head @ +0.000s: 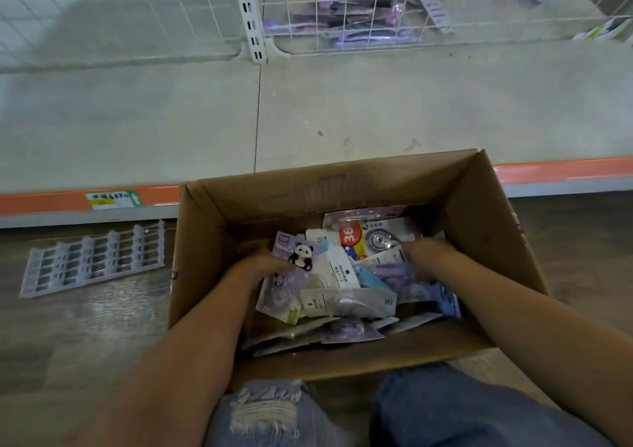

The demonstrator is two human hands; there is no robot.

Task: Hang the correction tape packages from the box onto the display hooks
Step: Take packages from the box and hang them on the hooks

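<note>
An open cardboard box (212,241) stands on the floor in front of my knees, holding a loose heap of correction tape packages (346,275). Both hands are down inside it. My left hand (263,263) lies at the left edge of the heap against a purple panda package (298,253). My right hand (423,249) reaches into the right side, next to a package with a red "36" label (370,234). The fingers of both hands are blurred and partly buried among the packages, so their grip is unclear. No display hooks show in this view.
A low grey shelf (342,110) with an orange front strip runs behind the box. Behind it, white wire mesh (342,11) screens more purple packages lying on the shelf. A translucent plastic tray (92,258) lies on the floor left of the box.
</note>
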